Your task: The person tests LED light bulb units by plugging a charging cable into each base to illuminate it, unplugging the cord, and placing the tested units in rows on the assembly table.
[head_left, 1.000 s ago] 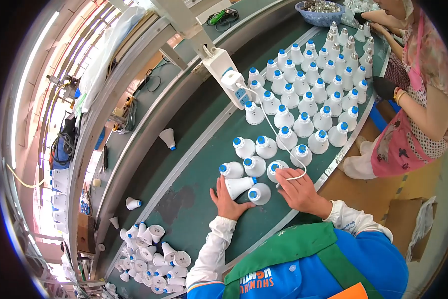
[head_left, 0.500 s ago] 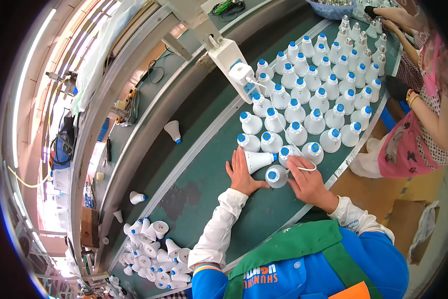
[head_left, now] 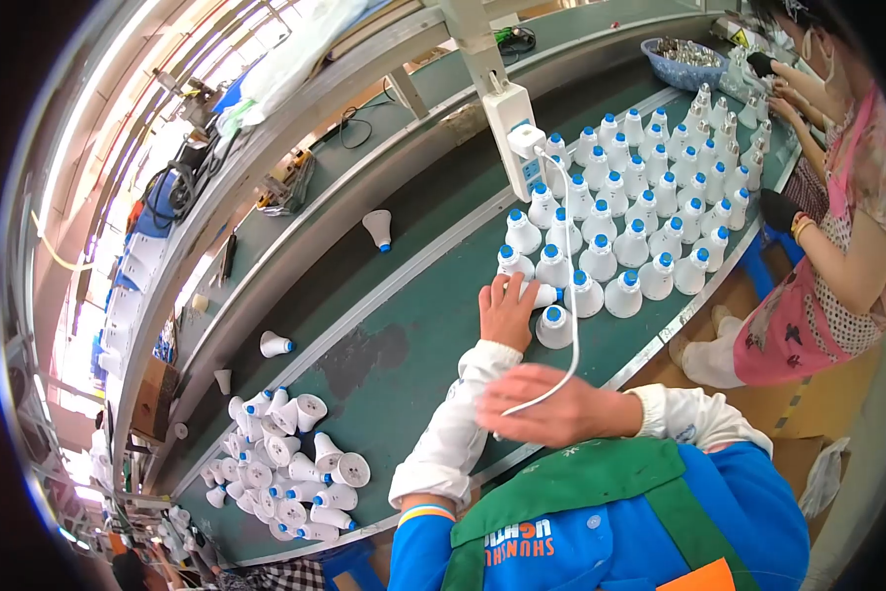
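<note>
My left hand [head_left: 508, 311] lies with its fingers over a white bulb housing [head_left: 542, 295] that rests on its side, its blue end pointing right. Just to the right of that hand, an upright bulb housing [head_left: 554, 328] with a blue top stands apart. My right hand [head_left: 542, 404], smeared by motion, is above my left forearm with a white cable [head_left: 574, 335] in its closed fingers. The cable runs up to a white plug [head_left: 526, 141]. Whatever is at the cable's end is hard to make out. Rows of upright blue-topped housings [head_left: 598, 258] stand beyond my left hand.
A heap of loose housings [head_left: 285, 473] lies at the lower left of the green bench [head_left: 423, 394]. A power strip [head_left: 510, 138] hangs from a post. At right, a co-worker [head_left: 837, 227] handles metal-capped bulbs near a blue basket [head_left: 681, 74].
My right hand has drawn back from the upright housing toward my body, pulling the cable along. My left hand has shifted onto the lying housing. The whole view has turned slightly.
</note>
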Demonstrator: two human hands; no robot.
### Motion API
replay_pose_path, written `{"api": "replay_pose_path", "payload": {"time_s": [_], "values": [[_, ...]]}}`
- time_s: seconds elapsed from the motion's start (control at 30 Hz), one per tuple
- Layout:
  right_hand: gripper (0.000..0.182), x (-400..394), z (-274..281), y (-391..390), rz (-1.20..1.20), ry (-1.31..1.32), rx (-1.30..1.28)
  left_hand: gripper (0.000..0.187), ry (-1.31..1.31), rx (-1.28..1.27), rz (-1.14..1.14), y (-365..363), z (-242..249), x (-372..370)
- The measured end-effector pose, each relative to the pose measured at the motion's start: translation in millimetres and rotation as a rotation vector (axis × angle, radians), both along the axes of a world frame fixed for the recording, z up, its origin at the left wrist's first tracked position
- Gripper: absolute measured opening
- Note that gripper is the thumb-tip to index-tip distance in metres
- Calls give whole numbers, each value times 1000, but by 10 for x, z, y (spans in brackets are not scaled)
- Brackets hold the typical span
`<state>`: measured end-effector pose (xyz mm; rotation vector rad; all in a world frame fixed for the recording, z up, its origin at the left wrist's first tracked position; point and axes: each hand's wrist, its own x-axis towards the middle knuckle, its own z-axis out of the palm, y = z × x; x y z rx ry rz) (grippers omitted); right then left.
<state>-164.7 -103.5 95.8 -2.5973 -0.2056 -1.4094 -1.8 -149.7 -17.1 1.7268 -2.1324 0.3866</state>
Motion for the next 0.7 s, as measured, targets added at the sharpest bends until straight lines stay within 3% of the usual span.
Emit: {"api": "replay_pose_path", "payload": {"time_s": [0.03, 0.17, 0.27, 0.3, 0.33, 0.43, 0.6, 0.7], "values": [[29, 61, -51, 76, 62, 3, -22, 52, 35, -80, -6, -42, 50, -16], [27, 92, -253, 187, 56, 35, -1, 56, 264, -174, 77, 102, 78, 126], [26, 114, -431, 248, 12, 12, 130, 66, 1089, 36, 353, 232, -114, 51], [26, 123, -456, 271, 29, 7, 112, 74, 1062, 54, 326, 218, -228, 42], [25, 156, -415, 273, 46, -1, 91, 75, 764, -46, 211, 175, -257, 24], [24, 284, -252, 280, 103, -20, 30, 74, 748, 161, 272, 75, -338, -104], [28, 587, -76, 343, 308, -24, 39, 77, 637, 77, 256, 71, -300, -74], [27, 636, -437, 280, 268, 68, 101, 79, 562, 50, 275, 384, -170, 212]]}}
